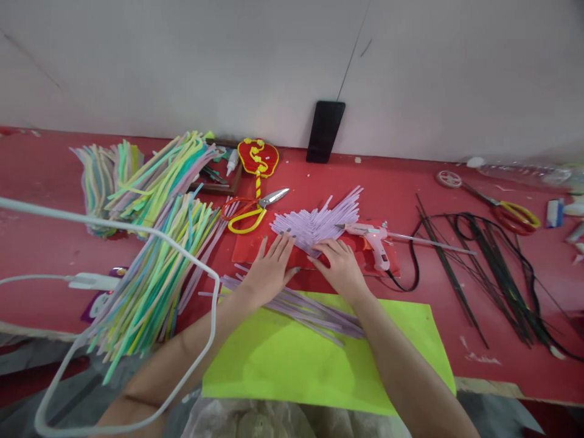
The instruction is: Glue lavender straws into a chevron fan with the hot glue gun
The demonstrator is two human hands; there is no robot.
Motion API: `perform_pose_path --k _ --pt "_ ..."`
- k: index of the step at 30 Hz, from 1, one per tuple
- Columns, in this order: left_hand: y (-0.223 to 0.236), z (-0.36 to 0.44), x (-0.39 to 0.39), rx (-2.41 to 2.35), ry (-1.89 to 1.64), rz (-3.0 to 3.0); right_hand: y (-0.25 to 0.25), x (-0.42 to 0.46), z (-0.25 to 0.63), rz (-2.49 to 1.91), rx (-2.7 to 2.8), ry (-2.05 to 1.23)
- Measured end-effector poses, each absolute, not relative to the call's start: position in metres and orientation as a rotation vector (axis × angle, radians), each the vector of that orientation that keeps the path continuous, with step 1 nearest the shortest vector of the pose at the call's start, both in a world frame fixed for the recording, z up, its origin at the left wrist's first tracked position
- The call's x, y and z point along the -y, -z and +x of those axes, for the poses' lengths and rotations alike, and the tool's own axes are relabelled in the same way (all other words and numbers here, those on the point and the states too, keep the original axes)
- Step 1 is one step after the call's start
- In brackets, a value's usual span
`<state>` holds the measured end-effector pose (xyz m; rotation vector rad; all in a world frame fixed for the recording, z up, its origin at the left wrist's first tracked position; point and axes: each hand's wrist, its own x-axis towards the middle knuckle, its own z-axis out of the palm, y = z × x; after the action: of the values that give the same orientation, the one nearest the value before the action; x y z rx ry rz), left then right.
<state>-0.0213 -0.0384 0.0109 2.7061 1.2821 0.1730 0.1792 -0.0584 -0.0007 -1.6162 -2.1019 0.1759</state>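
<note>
Both hands (268, 277) touch the lilac pipe cleaners (314, 222): left flat, fingers extended; right (341, 269) curled, grip unclear.

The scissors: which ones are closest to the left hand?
The pair on the left, just beyond the left hand; the other pair lies far right, past the glue gun.

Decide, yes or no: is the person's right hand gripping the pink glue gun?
No, the pink glue gun lies apart from the right hand, which rests at the lower edge of the lilac pipe-cleaner chevron.
</note>
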Motion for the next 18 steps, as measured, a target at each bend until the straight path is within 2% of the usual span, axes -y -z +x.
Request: perform_pose_path --k 6,18 --pt "0.004 -0.022 0.038 -1.283 -0.176 2.748 0.002 0.060 0.176 -1.621 2.103 -0.071" --pt "-0.006 -0.021 0.046 -1.362 -0.010 2.739 0.015 0.064 0.167 -1.609 2.038 0.065"
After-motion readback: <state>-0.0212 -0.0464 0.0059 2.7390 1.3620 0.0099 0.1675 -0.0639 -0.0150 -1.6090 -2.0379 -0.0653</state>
